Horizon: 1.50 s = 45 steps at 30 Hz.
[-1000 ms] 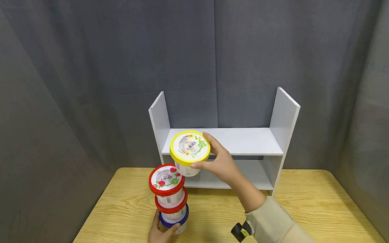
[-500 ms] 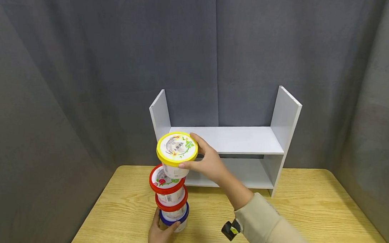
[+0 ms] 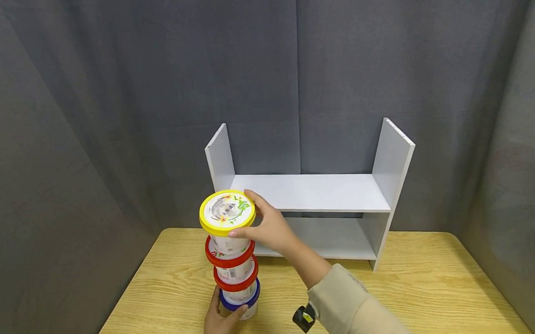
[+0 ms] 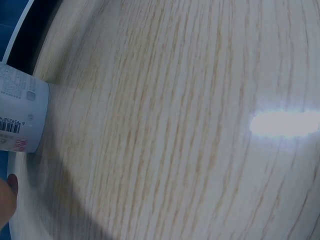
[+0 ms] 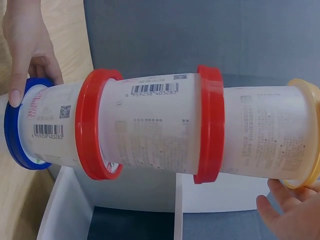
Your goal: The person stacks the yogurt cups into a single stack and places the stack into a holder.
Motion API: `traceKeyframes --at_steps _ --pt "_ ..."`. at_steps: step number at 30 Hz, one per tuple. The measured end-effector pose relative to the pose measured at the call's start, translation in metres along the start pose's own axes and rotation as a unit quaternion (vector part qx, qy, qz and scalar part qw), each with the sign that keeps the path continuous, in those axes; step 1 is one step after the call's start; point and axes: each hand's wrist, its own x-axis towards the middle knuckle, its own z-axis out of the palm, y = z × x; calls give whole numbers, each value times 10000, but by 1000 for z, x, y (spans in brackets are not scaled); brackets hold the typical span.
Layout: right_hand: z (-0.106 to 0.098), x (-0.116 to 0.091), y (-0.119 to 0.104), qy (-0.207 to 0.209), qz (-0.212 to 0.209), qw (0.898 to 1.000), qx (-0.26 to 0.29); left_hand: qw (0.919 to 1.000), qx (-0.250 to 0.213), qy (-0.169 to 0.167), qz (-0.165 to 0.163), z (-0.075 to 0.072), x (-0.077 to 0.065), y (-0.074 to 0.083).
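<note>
Several white tubs with coloured lids form a slightly uneven column. At the bottom is a blue-lidded tub (image 3: 250, 311), which my left hand (image 3: 219, 325) grips with the thumb on its near side. Above it come a lower red-lidded tub (image 3: 241, 296) and an upper red-lidded tub (image 3: 234, 273). My right hand (image 3: 270, 226) holds a yellow-lidded tub (image 3: 227, 212) by its rim at the top. In the right wrist view the yellow-lidded tub's base (image 5: 260, 132) appears to meet the upper red lid (image 5: 210, 125).
Behind the tubs stands a white two-tier shelf (image 3: 311, 190) with upright side panels. The wooden table (image 3: 422, 290) lies beneath, and grey curtains (image 3: 261, 78) enclose the back and sides.
My right hand has brought the yellow-lidded tub left and down onto the top of the column. My left hand has stayed on the blue-lidded tub.
</note>
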Motion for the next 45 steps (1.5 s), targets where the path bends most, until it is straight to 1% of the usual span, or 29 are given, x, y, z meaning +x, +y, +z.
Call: traceKeyframes --at_steps 2,9,16,19,22,25,28,30,32,35,38,40,45 --pt "2 1 1 -38 5 10000 -53 10000 -2 15 39 0 0 -1" --pt "7 3 2 -107 -25 9999 -125 10000 -9 -11 -57 -1 -3 2" --pt "8 3 1 -160 -32 9997 -180 10000 -86 19 36 0 -5 4" --pt "8 4 1 -179 -18 9996 -229 9996 -120 127 206 0 -8 8" --pt "8 4 1 -197 -19 9995 -261 9985 -139 212 479 0 -11 11" --pt "8 4 1 -205 -2 9995 -253 9978 -166 169 620 0 -12 13" --pt "7 4 1 -183 -2 9996 -202 9981 -177 123 584 1 -13 15" --pt "6 3 2 -141 -20 9998 -162 9979 -269 93 586 -1 -16 23" --pt "5 3 3 -82 -50 9999 -114 9977 -266 76 612 -2 -18 27" --pt "2 2 5 -8 -78 9999 -75 9980 -238 36 584 -4 -19 31" --pt "-1 2 9 69 -93 9999 -68 9986 -274 -38 453 -4 -16 28" --pt "-4 1 12 129 -173 9998 -28 9987 -313 -66 389 -3 -13 25" --pt "-13 -5 20 317 -450 9983 184 9994 -215 -100 256 0 -6 16"
